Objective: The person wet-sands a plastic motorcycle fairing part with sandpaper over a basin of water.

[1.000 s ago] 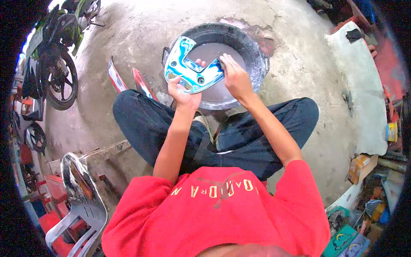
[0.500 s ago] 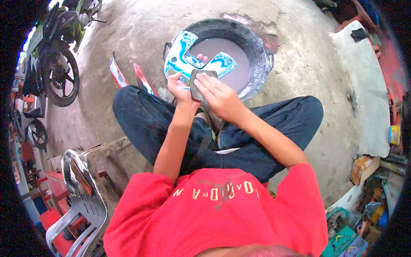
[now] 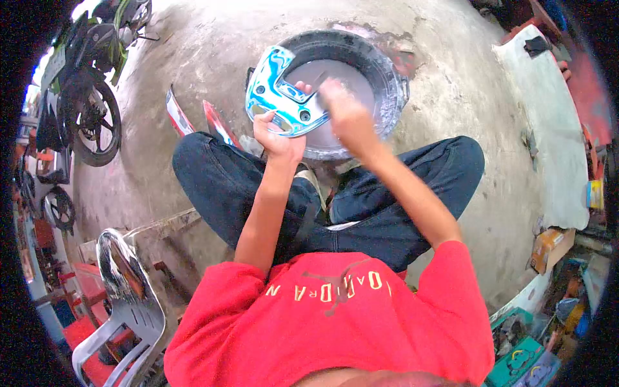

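A glossy white and blue motorcycle body panel (image 3: 284,106), angled in shape with holes in it, is held over the near left side of a black tub (image 3: 309,44). My left hand (image 3: 281,140) grips its lower edge from below, and fingertips show past its inner edge. My right hand (image 3: 351,119) is on the panel's right arm, smeared by motion and covering that end. A dark sliver of a grey sanding sheet (image 3: 320,80) shows at its fingertips; the rest is hidden. Cloudy grey water (image 3: 351,77) lies in the tub.
Red and white panels (image 3: 218,122) rest on the concrete floor beside my left knee. A motorcycle (image 3: 90,116) stands at the far left. At the lower left is a grey plastic chair (image 3: 132,303). A cardboard box (image 3: 551,250) and clutter line the right side.
My right hand has moved up and to the right with the sanding sheet, from the panel's lower middle to its right arm. My left hand keeps its grip on the panel.
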Motion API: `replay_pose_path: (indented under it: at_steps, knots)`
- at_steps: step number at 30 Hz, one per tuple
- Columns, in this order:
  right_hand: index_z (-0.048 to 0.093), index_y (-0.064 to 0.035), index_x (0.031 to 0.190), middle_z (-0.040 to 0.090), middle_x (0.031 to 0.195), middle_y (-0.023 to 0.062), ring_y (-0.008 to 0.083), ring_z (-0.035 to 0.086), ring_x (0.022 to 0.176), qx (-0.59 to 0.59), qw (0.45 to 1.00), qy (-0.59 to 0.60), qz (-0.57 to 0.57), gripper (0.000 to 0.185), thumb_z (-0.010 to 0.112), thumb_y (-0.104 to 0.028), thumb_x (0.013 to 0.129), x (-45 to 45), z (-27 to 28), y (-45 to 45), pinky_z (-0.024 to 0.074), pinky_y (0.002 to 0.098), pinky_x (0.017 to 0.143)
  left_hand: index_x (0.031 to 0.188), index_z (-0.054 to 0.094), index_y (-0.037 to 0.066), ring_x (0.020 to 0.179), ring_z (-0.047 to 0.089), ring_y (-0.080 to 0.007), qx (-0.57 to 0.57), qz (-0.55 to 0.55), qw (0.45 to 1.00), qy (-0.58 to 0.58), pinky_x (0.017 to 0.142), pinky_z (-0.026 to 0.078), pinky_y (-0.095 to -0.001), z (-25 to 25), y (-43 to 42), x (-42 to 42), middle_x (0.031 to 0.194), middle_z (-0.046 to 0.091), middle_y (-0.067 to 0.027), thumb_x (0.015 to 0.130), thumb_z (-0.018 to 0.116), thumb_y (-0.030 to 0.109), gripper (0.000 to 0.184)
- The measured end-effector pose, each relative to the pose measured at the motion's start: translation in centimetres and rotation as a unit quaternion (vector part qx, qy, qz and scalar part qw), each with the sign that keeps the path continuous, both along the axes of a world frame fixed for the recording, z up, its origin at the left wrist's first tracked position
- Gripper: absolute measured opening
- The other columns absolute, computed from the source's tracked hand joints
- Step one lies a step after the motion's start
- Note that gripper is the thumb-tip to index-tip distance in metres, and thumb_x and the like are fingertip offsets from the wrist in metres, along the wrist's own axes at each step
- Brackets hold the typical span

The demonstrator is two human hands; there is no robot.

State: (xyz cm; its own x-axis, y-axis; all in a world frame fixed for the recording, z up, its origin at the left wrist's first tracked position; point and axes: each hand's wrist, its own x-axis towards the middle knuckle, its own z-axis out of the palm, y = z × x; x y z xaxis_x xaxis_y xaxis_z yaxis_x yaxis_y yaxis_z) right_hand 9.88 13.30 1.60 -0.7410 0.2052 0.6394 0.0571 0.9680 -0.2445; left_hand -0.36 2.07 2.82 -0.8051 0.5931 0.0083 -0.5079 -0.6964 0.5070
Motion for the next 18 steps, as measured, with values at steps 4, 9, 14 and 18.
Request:
replay_pose_path:
  at_steps: [4, 9, 14, 18]
  knots:
    - [0.057, 0.0045, 0.129, 0.065, 0.125, 0.0220, 0.0340, 0.065, 0.117, 0.042, 0.993, 0.024, 0.108, 0.046, 0.058, -0.006, 0.084, 0.7, 1.2, -2.5, 0.0528, 0.0420, 0.099, 0.146, 0.039, 0.000, 0.121, 0.058, -0.0437, 0.039, -0.014, 0.999, -0.014, 0.111, 0.041, -0.0557, 0.8, 0.4, -0.3, 0.132, 0.057, -0.0274, 0.073, 0.047, 0.028, 0.079]
    - [0.056, 0.0036, 0.130, 0.062, 0.130, 0.0218, 0.0365, 0.063, 0.118, -0.022, 0.999, 0.014, -0.030, 0.046, 0.055, -0.004, 0.085, -0.3, -0.3, 2.6, 0.0516, 0.0436, 0.101, 0.148, 0.034, -0.005, 0.128, 0.051, -0.0508, 0.032, -0.031, 0.998, -0.033, 0.115, 0.036, -0.0582, 1.1, -0.4, 0.2, 0.137, 0.050, -0.0355, 0.072, 0.050, 0.027, 0.083]
    - [0.060, 0.0011, 0.130, 0.060, 0.135, 0.0235, 0.0362, 0.059, 0.127, -0.025, 0.990, -0.008, 0.137, 0.047, 0.056, -0.001, 0.084, 1.1, 0.5, -2.4, 0.0483, 0.0451, 0.106, 0.149, 0.034, -0.004, 0.129, 0.050, -0.0509, 0.026, -0.032, 0.999, -0.026, 0.115, 0.036, -0.0598, -0.9, -0.3, -1.0, 0.139, 0.050, -0.0346, 0.073, 0.049, 0.030, 0.085]
    - [0.058, 0.0019, 0.132, 0.061, 0.134, 0.0235, 0.0353, 0.060, 0.125, -0.073, 0.996, -0.010, -0.049, 0.048, 0.056, -0.002, 0.085, -0.7, 0.2, 3.0, 0.0492, 0.0444, 0.104, 0.146, 0.038, -0.002, 0.124, 0.056, -0.0432, 0.023, -0.021, 0.999, -0.032, 0.112, 0.040, -0.0567, 0.1, 0.0, -0.3, 0.132, 0.056, -0.0292, 0.073, 0.047, 0.030, 0.080]
